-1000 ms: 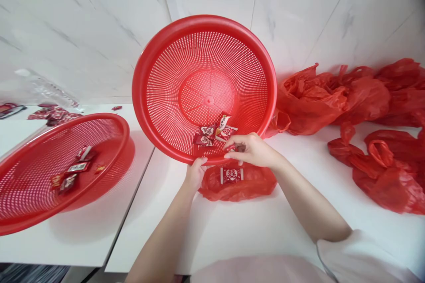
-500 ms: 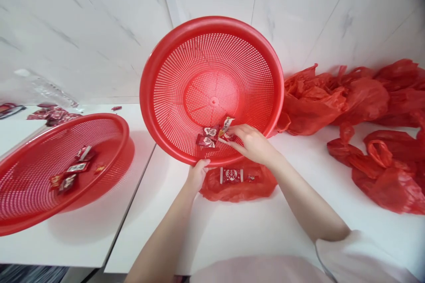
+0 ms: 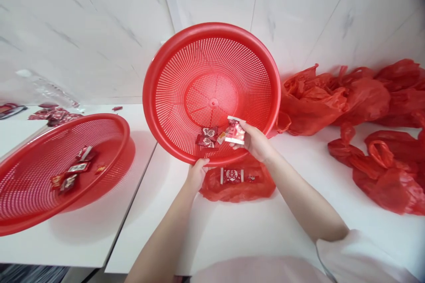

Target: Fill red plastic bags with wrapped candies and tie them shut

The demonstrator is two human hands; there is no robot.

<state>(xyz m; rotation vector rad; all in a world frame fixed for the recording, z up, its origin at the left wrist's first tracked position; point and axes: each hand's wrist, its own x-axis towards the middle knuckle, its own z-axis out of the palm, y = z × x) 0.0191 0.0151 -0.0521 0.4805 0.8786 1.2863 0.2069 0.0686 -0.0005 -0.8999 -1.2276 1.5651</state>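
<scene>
A round red perforated basket (image 3: 186, 62) is tilted up toward me against the white wall. My left hand (image 3: 196, 174) grips its lower rim. My right hand (image 3: 255, 140) is inside the basket's lower part, pinching a small red and white candy packet (image 3: 235, 131). A few more red candy packets (image 3: 206, 137) lie at the bottom of the basket beside it. Under the basket, on the white table, sits a small red plastic bag (image 3: 237, 183) with a packet showing in it.
A second red perforated basket (image 3: 40, 194) with several candy packets (image 3: 75, 168) rests at the left. Crumpled red plastic bags (image 3: 375, 115) are heaped at the right along the wall. More wrappers (image 3: 53, 115) lie at the far left. A seam (image 3: 133, 203) divides two white tabletops.
My right hand went from the small bag's mouth into the basket and lifted one packet off the pile. The basket has shifted slightly right and down.
</scene>
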